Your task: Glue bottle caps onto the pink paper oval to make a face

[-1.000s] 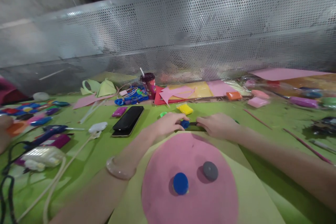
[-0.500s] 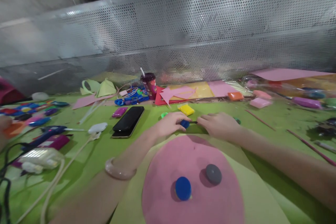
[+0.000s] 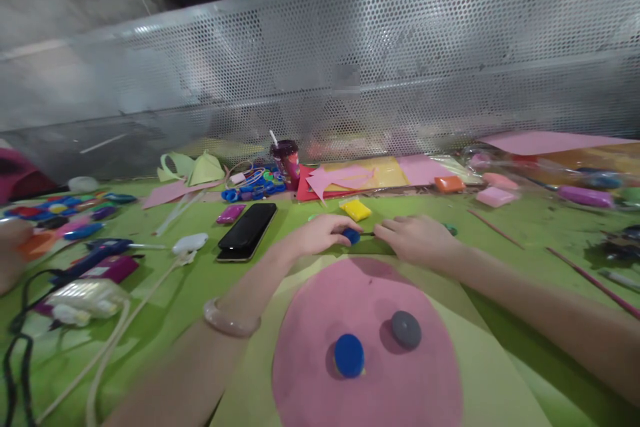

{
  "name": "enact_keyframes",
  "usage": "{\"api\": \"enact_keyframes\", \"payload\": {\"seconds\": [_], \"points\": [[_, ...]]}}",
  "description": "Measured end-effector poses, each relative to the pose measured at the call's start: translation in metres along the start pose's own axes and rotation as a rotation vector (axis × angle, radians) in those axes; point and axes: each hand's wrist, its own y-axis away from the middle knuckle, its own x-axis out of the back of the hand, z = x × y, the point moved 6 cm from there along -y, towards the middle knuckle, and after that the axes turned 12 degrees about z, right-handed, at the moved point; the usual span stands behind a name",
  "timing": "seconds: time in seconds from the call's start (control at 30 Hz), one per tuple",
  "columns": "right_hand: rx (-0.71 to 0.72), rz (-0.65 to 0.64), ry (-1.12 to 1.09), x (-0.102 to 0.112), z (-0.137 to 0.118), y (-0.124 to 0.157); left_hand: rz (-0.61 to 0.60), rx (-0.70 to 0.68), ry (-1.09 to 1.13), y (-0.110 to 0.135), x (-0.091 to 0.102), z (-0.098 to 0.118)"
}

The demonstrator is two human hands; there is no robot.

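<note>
Closed around a small blue bottle cap [image 3: 351,236], my left hand [image 3: 323,233] grips it with thumb and fingers. My right hand [image 3: 415,239] is closed on a thin dark stick-like tool [image 3: 369,234] that points at the cap; most of it is hidden under the fingers. Both hands are just beyond a pink paper circle [image 3: 367,293], which lies on a pale yellow sheet [image 3: 493,363]. A larger blue cap [image 3: 349,355] and a grey cap [image 3: 406,329] sit on the circle. A yellow clay packet [image 3: 355,209] lies behind my hands.
To the left are a phone [image 3: 247,232], a glue gun [image 3: 95,257] and a power strip [image 3: 90,298] with cables. Another person's hand [image 3: 10,257] shows at the left edge. A lidded cup [image 3: 287,167] and coloured papers [image 3: 345,178] stand before a perforated metal panel [image 3: 380,67].
The view has shifted slightly. My hands keep almost the same pose on the small blue cap and the dark tool. The other person's hand shows more at the left.
</note>
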Motion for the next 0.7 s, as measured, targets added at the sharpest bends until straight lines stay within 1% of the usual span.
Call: {"api": "enact_keyframes", "payload": {"seconds": [0.07, 0.17, 0.4, 0.57, 0.7], "points": [[-0.011, -0.007, -0.024, 0.001, 0.000, -0.001, 0.009, -0.003, -0.041, 0.000, 0.003, 0.001], [-0.067, -0.046, -0.066, 0.001, 0.001, -0.003, 0.022, 0.004, -0.094, 0.000, 0.006, 0.002], [-0.159, -0.096, -0.102, -0.003, 0.002, -0.007, 0.047, 0.005, -0.094, -0.002, 0.005, -0.004], [-0.140, -0.113, -0.137, -0.010, -0.002, -0.010, 0.058, 0.010, -0.078, -0.004, 0.005, -0.008], [-0.190, -0.093, -0.107, -0.006, 0.011, -0.006, 0.055, 0.024, -0.045, -0.005, 0.005, -0.013]]}}
